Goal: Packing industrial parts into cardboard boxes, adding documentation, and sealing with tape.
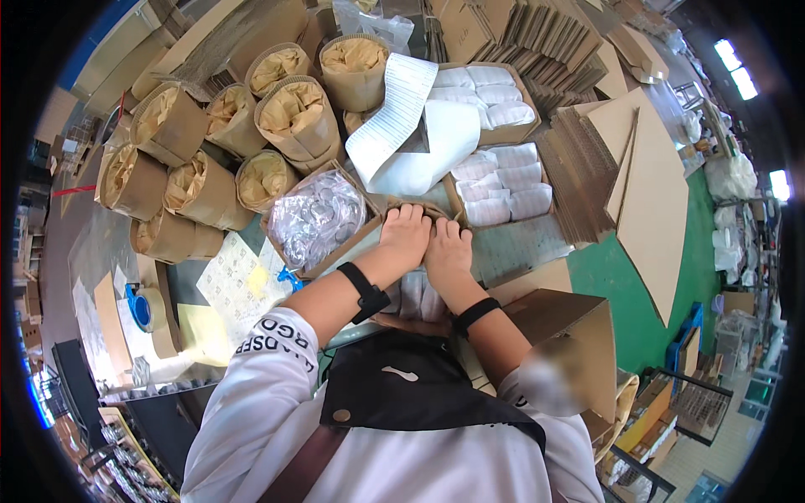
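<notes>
In front of my body is an open cardboard box (pixel 388 199) holding white wrapped bundles (pixel 417 295); my forearms hide much of it. My left hand (pixel 406 233) has its fingers curled over the box's far edge. Right beside it, my right hand (pixel 449 250) grips the same edge, fingers bent and close together. A similar box of white wrapped bundles (pixel 507 180) stands just beyond to the right. On the left, close to my left forearm, sits a carton filled with clear plastic bags (pixel 316 220); the small contents are hard to make out.
Several round cardboard tubs lined with brown paper (pixel 293 117) crowd the far left. A long printed paper strip (pixel 394 117) curls across the middle. Stacked cardboard sheets (pixel 579 180) lie at right. A tape dispenser (pixel 141 308) rests on the left; an open carton (pixel 579 335) stands by my right elbow.
</notes>
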Motion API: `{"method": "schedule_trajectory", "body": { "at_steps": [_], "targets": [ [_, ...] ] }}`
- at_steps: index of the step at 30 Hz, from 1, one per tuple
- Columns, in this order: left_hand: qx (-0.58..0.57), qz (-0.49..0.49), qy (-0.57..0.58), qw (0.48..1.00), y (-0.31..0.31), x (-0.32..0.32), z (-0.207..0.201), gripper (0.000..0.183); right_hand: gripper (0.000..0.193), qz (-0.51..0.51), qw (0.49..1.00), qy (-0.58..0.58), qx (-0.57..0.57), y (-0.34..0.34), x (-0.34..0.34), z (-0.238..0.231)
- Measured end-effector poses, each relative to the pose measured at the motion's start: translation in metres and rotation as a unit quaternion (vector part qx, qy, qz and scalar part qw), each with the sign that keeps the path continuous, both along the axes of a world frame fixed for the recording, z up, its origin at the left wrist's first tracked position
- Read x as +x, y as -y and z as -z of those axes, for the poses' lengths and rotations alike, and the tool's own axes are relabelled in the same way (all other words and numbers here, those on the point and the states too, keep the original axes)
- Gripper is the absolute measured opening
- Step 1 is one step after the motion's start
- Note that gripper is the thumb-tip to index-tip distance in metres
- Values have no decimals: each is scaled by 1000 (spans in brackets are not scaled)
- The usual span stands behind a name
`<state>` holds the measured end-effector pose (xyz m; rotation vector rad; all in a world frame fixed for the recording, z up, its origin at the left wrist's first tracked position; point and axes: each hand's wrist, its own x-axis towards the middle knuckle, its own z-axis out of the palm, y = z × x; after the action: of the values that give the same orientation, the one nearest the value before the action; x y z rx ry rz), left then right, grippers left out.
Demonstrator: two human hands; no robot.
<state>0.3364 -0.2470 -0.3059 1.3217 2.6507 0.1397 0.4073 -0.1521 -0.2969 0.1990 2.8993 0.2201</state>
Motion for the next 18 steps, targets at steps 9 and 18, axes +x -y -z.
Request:
{"method": "schedule_trajectory", "body": {
  "at_steps": [9,18],
  "targets": [
    [168,-2,167,972,34,31,-10,58,15,-35,971,-190,-142,-12,52,-27],
    [198,24,199,960,30,42,0,58,23,-3,979,-110,-174,-20,64,-14]
  ]
}}
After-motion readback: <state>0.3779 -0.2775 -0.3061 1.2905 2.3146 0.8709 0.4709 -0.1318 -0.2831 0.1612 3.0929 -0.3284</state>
